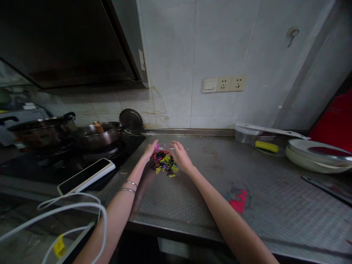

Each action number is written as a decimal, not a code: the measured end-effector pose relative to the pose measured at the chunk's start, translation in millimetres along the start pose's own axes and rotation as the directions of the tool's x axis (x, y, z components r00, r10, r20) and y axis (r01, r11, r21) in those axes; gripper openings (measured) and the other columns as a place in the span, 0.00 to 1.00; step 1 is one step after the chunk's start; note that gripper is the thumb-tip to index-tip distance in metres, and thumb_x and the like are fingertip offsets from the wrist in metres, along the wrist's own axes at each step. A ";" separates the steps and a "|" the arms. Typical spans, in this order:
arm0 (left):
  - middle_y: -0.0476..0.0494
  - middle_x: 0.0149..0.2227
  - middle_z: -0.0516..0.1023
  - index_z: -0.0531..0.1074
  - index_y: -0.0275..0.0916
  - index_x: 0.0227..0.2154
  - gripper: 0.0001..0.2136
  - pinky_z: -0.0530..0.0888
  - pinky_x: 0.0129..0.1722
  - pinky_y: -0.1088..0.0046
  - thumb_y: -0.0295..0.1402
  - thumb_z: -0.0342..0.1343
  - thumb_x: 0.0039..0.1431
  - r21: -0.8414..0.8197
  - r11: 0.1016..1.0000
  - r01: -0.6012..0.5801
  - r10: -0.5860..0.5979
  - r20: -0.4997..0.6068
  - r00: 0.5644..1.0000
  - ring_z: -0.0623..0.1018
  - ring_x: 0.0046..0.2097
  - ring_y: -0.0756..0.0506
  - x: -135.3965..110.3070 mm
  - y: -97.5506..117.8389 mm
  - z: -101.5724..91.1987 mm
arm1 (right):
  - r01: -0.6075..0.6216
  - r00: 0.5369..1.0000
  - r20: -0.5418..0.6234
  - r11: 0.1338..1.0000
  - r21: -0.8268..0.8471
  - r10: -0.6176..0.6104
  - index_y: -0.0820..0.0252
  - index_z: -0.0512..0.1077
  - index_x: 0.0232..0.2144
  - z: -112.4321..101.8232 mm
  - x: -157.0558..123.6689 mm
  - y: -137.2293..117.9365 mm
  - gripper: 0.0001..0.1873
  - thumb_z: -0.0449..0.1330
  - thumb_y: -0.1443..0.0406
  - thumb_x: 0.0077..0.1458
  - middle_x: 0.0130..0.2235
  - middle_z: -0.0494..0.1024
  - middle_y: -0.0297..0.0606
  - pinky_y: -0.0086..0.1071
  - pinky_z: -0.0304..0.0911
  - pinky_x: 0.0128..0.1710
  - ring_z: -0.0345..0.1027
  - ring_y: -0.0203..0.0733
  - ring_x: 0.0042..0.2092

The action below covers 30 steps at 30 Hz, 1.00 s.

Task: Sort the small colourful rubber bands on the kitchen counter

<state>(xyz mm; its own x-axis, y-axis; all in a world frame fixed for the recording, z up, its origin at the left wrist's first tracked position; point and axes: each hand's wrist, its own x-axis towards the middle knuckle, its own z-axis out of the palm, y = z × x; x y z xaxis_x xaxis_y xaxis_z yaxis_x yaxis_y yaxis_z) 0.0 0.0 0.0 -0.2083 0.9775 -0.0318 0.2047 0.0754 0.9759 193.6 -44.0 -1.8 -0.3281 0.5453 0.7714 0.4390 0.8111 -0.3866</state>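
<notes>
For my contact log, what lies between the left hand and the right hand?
A pile of small colorful loops and a clear, partly pink object, in the head view.

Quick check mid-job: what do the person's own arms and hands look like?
Both the left hand and right hand are ungloved, with no sleeves visible. Two thin, silvery bangles circle the left wrist area; no jewellery shows on the right arm.

No text or number can be read. The pale sticker [141, 59] on the range hood [68, 36], left of the wall sockets [231, 84], and the yellow cable tag [59, 246], lower left of them, are illegible.
</notes>
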 end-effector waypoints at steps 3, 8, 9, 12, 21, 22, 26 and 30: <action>0.48 0.08 0.59 0.64 0.39 0.14 0.24 0.59 0.16 0.73 0.54 0.43 0.50 0.066 0.997 0.032 -0.027 -0.069 0.997 0.63 0.12 0.49 -2.0 1.8 0.7 | 0.111 0.990 0.097 0.983 -0.147 -0.098 0.56 0.64 0.45 -2.8 -0.8 -6.0 0.20 0.48 0.75 0.50 0.51 0.62 0.44 0.42 0.55 0.49 0.53 0.45 0.51; 0.51 0.08 0.55 0.64 0.38 0.15 0.22 0.59 0.15 0.73 0.52 0.44 0.51 0.061 0.997 -0.046 0.050 -0.069 0.996 0.59 0.12 0.51 -2.3 2.6 1.0 | 0.067 0.997 0.058 0.991 -0.117 -0.060 0.56 0.66 0.43 -3.2 0.0 -7.5 0.18 0.50 0.74 0.51 0.49 0.64 0.43 0.41 0.56 0.48 0.56 0.45 0.49; 0.53 0.08 0.54 0.64 0.38 0.17 0.21 0.58 0.14 0.75 0.51 0.46 0.50 0.021 0.997 -0.079 0.080 -0.057 0.995 0.57 0.12 0.53 -1.9 2.5 1.5 | 0.024 1.000 0.020 0.997 -0.069 -0.023 0.56 0.66 0.43 -2.9 0.5 -6.3 0.17 0.51 0.72 0.51 0.47 0.65 0.42 0.40 0.57 0.48 0.57 0.44 0.48; 0.56 0.11 0.56 0.66 0.36 0.23 0.19 0.57 0.14 0.78 0.50 0.49 0.48 -0.147 0.972 -0.185 0.181 -0.037 0.983 0.57 0.13 0.55 -1.4 3.6 4.0 | -0.135 0.986 -0.088 0.984 0.113 0.145 0.56 0.67 0.41 -0.6 1.7 0.0 0.16 0.57 0.66 0.47 0.43 0.68 0.40 0.35 0.61 0.43 0.63 0.41 0.44; 0.42 0.39 0.74 0.70 0.35 0.40 0.17 0.70 0.33 0.76 0.36 0.57 0.46 -0.409 0.833 -0.372 0.415 0.018 0.910 0.74 0.36 0.50 -5.3 20.9 8.2 | -0.585 0.764 0.207 0.522 0.621 0.611 0.60 0.67 0.39 13.6 -0.4 16.6 0.24 0.57 0.50 0.44 0.24 0.74 0.33 0.28 0.63 0.18 0.66 0.35 0.19; 0.40 0.41 0.74 0.69 0.35 0.42 0.18 0.70 0.36 0.74 0.34 0.57 0.46 -0.439 0.821 -0.365 0.417 0.027 0.908 0.74 0.39 0.48 -6.2 23.3 7.5 | -0.601 0.759 0.260 0.488 0.633 0.597 0.61 0.68 0.37 13.7 -0.1 15.1 0.23 0.57 0.50 0.44 0.25 0.74 0.34 0.28 0.64 0.18 0.67 0.34 0.19; 0.35 0.44 0.72 0.67 0.31 0.45 0.19 0.67 0.46 0.66 0.30 0.55 0.47 -0.560 0.776 -0.290 0.427 0.129 0.895 0.73 0.45 0.43 -13.6 34.0 3.2 | -0.640 0.749 0.411 0.406 0.652 0.520 0.62 0.70 0.35 12.9 1.4 2.9 0.21 0.60 0.52 0.43 0.27 0.75 0.36 0.27 0.65 0.19 0.69 0.34 0.21; 0.33 0.45 0.72 0.65 0.31 0.48 0.21 0.66 0.47 0.62 0.34 0.51 0.50 -0.585 0.769 -0.258 0.464 0.233 0.855 0.72 0.47 0.40 -24.9 43.9 3.5 | -0.622 0.762 0.430 0.361 0.695 0.484 0.61 0.69 0.36 15.3 3.6 -7.1 0.21 0.61 0.54 0.42 0.29 0.75 0.36 0.27 0.67 0.21 0.70 0.35 0.24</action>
<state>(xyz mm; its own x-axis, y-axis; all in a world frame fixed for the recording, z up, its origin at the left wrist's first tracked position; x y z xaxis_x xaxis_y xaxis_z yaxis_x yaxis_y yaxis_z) 17.5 -20.3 42.9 0.1395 0.9164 0.3750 -0.3478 -0.3093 0.8851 176.5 -44.5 -4.0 -0.3977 0.8990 0.1832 -0.2192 0.1008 -0.9705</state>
